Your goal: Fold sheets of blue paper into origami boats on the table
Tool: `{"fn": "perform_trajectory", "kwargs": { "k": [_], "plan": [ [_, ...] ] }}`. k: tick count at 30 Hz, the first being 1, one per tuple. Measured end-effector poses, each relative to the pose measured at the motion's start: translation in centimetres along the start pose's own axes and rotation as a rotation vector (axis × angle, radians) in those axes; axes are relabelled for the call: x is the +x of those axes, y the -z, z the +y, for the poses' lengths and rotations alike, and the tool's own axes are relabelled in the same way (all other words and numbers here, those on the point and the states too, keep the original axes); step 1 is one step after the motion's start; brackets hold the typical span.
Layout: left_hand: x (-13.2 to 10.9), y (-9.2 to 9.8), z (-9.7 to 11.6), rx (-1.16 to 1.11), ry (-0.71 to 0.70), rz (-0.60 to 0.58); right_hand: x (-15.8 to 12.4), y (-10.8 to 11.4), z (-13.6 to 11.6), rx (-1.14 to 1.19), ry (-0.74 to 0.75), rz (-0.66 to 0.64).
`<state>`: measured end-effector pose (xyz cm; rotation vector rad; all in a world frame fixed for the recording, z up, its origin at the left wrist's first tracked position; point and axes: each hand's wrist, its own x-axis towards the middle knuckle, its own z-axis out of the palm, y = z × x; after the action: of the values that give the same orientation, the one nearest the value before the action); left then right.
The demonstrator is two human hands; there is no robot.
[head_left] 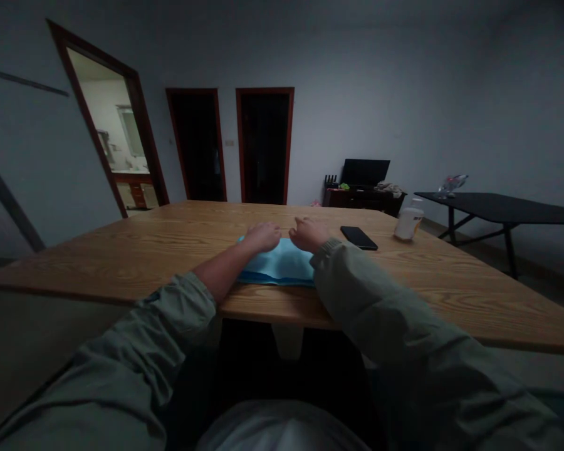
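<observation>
A folded light-blue cloth (279,266) lies on the wooden table (160,250) close to its front edge. My left hand (263,237) rests over the far left part of the cloth, palm down, its fingers stretched toward the right. Across a small gap, my right hand (309,233) is at the cloth's far right part. Its fingers point left and stand somewhat apart, loosely bent. No cloth shows pinched in either hand, though the undersides of both are hidden.
A black phone (359,238) lies right of my right hand, and a white bottle (408,220) stands beyond it. Behind the table are a dark cabinet (364,200) with a monitor (365,172) and a black table (512,207) at right.
</observation>
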<state>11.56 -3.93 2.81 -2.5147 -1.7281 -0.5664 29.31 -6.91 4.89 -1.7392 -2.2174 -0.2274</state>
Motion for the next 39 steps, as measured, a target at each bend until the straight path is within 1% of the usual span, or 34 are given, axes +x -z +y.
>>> {"fn": "perform_trajectory", "kwargs": {
  "k": [1, 2, 4, 5, 7, 8, 10, 13, 16, 18, 21, 24, 26, 28, 30, 31, 32, 34, 35, 36, 37, 38, 39],
  "plan": [
    [0.1, -0.7, 1.0, 0.024, -0.005, -0.061, 0.4, -0.7, -1.1, 0.031, 0.006, -0.088],
    [0.1, -1.5, 1.7, 0.039, 0.004, -0.122, 0.6, -1.6, -1.9, 0.042, 0.009, -0.127],
    [0.1, -3.1, 1.8, 0.053, 0.097, -0.249, 0.7, -3.9, -2.0, 0.041, -0.016, -0.17],
    [0.0, -3.9, 1.3, 0.052, 0.123, -0.277, 0.6, -5.0, -1.5, 0.037, -0.044, -0.179],
    [-0.1, -4.9, -0.3, 0.063, 0.128, -0.305, 0.4, -6.8, 0.4, 0.038, -0.113, -0.218],
    [-0.2, -5.1, -1.4, 0.074, 0.129, -0.301, 0.3, -7.4, 1.5, 0.033, -0.148, -0.213],
    [-0.3, -5.3, -3.7, 0.102, 0.183, -0.257, 0.4, -8.1, 3.4, 0.025, -0.207, -0.215],
    [-0.6, -4.9, -6.6, 0.132, 0.268, -0.243, 1.1, -8.4, 5.1, 0.021, -0.261, -0.231],
    [-1.0, -4.4, -8.1, 0.15, 0.288, -0.244, 1.5, -8.6, 5.9, 0.018, -0.269, -0.234],
    [-1.0, -4.3, -8.2, 0.156, 0.304, -0.236, 1.6, -8.7, 6.6, 0.008, -0.284, -0.225],
    [-0.8, -4.2, -8.1, 0.152, 0.33, -0.213, 1.6, -8.5, 8.6, -0.016, -0.313, -0.201],
    [-0.3, -4.1, -8.4, 0.121, 0.351, -0.21, 1.7, -8.1, 10.6, -0.013, -0.297, -0.166],
    [0.0, -4.0, -8.8, 0.103, 0.358, -0.214, 1.9, -7.8, 11.4, 0.0, -0.287, -0.132],
    [0.1, -3.4, -9.3, 0.088, 0.364, -0.225, 2.1, -7.4, 11.9, 0.014, -0.259, -0.127],
    [-0.1, -2.3, -9.7, 0.049, 0.371, -0.224, 2.0, -6.9, 12.0, 0.031, -0.19, -0.153],
    [-0.4, -1.7, -9.6, 0.017, 0.364, -0.205, 1.7, -6.5, 11.9, 0.044, -0.142, -0.164],
    [-0.9, -0.9, -9.4, -0.022, 0.341, -0.166, 1.3, -6.1, 11.8, 0.066, -0.089, -0.17],
    [-2.3, 0.4, -8.2, -0.084, 0.226, -0.089, 0.1, -5.1, 11.4, 0.128, 0.006, -0.156],
    [-3.3, 0.9, -7.2, -0.095, 0.148, -0.067, -0.7, -4.6, 11.1, 0.171, 0.066, -0.142],
    [-4.3, 1.2, -6.1, -0.129, -0.021, -0.064, -1.5, -4.2, 10.8, 0.213, 0.131, -0.127],
    [-5.4, 1.4, -4.9, -0.152, -0.176, -0.119, -2.4, -3.8, 10.4, 0.247, 0.189, -0.109],
    [-6.4, 1.4, -3.7, -0.152, -0.281, -0.207, -3.1, -3.4, 10.0, 0.266, 0.244, -0.107],
    [-7.3, 1.2, -2.6, -0.146, -0.342, -0.281, -3.8, -3.1, 9.6, 0.273, 0.288, -0.097]
  ]
}}
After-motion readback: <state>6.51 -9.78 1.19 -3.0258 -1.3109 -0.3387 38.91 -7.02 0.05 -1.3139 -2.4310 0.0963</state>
